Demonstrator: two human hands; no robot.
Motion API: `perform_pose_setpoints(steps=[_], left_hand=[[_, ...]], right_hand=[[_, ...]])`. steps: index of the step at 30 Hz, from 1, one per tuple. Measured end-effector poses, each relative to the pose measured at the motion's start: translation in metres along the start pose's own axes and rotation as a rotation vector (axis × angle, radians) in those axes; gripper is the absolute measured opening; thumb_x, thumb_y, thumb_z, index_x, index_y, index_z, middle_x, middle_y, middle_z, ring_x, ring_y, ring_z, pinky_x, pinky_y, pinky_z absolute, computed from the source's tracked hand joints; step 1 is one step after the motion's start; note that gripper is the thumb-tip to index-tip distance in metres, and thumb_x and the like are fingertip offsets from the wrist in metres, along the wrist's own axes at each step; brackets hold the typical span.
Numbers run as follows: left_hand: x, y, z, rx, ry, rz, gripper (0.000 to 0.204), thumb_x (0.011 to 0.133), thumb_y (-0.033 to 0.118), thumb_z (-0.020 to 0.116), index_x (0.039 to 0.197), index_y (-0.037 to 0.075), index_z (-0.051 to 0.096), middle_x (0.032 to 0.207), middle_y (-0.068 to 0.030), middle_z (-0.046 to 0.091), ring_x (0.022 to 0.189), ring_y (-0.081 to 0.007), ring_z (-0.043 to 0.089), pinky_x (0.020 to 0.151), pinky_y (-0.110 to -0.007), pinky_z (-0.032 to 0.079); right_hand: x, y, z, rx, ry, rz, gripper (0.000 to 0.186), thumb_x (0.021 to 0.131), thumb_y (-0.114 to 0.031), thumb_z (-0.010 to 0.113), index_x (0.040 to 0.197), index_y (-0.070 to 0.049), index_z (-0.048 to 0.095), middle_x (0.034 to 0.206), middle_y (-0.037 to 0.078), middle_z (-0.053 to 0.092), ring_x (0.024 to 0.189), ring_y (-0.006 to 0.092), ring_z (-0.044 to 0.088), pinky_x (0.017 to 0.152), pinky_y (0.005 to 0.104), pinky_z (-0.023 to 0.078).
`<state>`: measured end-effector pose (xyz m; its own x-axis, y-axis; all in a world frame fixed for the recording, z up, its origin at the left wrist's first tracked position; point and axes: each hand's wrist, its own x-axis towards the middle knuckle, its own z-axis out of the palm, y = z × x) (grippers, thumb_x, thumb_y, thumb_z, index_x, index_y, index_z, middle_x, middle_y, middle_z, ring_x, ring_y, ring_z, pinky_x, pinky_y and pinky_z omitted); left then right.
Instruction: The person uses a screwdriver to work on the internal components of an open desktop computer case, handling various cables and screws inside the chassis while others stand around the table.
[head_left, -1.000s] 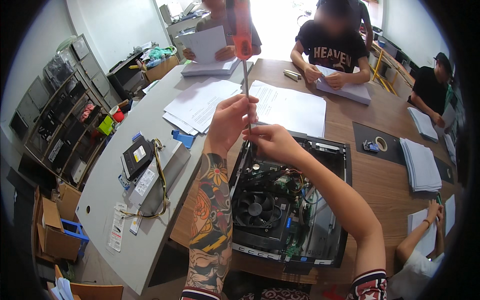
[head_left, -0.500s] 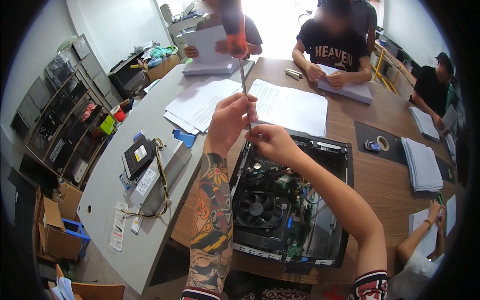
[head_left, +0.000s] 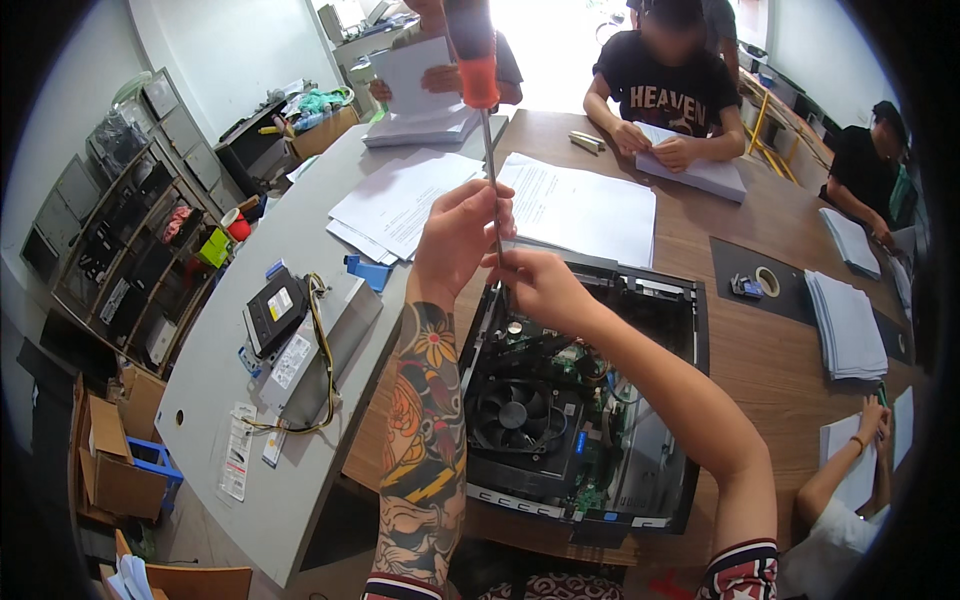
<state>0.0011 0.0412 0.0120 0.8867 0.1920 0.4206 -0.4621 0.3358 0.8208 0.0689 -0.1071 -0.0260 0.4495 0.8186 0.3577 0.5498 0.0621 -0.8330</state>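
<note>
A long screwdriver [head_left: 479, 85] with a red and black handle stands nearly upright over the far edge of an opened desktop computer case [head_left: 702, 400]. My left hand [head_left: 460, 235] is closed around its metal shaft. Just below, my right hand [head_left: 540, 285] pinches at the lower end of the shaft; its fingertips hide the tip and anything small held there. Inside the case are a black cooling fan [head_left: 512, 415], a green circuit board [head_left: 592, 470] and loose cables.
Left on the grey table lie a metal power supply [head_left: 345, 325] with cables and a black optical drive [head_left: 275, 312]. Printed sheets [head_left: 580, 210] lie beyond the case. Right are a tape roll [head_left: 767, 282] and a paper stack [head_left: 845, 325]. Several people handle papers around the tables.
Both hands and the screwdriver stay almost in place, with only a slight shift. Across the table, a person's sheets have moved a little.
</note>
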Motion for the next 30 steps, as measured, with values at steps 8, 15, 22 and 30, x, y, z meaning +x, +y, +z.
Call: perform_pose_setpoints(steps=[8, 15, 22, 30], left_hand=[[0.0, -0.001, 0.0, -0.021, 0.002, -0.006, 0.031, 0.095, 0.025, 0.057, 0.104, -0.004, 0.061, 0.081, -0.0089, 0.058, 0.076, -0.0205, 0.056, 0.078, -0.038, 0.046], [0.0, 0.001, 0.005, -0.01, 0.007, -0.033, 0.031, 0.093, 0.025, 0.058, 0.104, -0.004, 0.06, 0.081, -0.0092, 0.058, 0.078, -0.0201, 0.056, 0.078, -0.037, 0.046], [-0.001, 0.002, 0.0, -0.013, -0.022, 0.01, 0.028, 0.093, 0.023, 0.057, 0.103, -0.003, 0.06, 0.081, -0.0089, 0.057, 0.077, -0.0201, 0.055, 0.078, -0.038, 0.045], [0.0, 0.001, 0.001, -0.07, -0.001, -0.026, 0.023, 0.093, 0.018, 0.055, 0.103, -0.002, 0.059, 0.083, -0.0099, 0.057, 0.077, -0.0211, 0.055, 0.078, -0.037, 0.046]], right_hand=[[0.001, -0.005, -0.012, -0.006, -0.073, 0.135, 0.019, 0.089, -0.014, 0.067, 0.099, 0.001, 0.071, 0.078, 0.009, 0.07, 0.062, 0.0135, 0.059, 0.061, 0.0307, 0.048], [0.001, 0.0, -0.009, -0.032, 0.033, 0.059, 0.02, 0.083, -0.02, 0.075, 0.092, -0.002, 0.072, 0.069, 0.009, 0.067, 0.059, 0.0123, 0.057, 0.059, 0.0292, 0.046], [0.002, 0.002, -0.004, 0.173, -0.11, 0.15, 0.025, 0.09, -0.02, 0.068, 0.107, -0.002, 0.069, 0.083, 0.011, 0.068, 0.064, 0.0125, 0.059, 0.061, 0.0291, 0.047], [-0.001, -0.01, 0.0, 0.032, 0.091, 0.014, 0.025, 0.088, -0.017, 0.071, 0.102, 0.002, 0.063, 0.082, 0.009, 0.064, 0.064, 0.0139, 0.059, 0.061, 0.0297, 0.048]])
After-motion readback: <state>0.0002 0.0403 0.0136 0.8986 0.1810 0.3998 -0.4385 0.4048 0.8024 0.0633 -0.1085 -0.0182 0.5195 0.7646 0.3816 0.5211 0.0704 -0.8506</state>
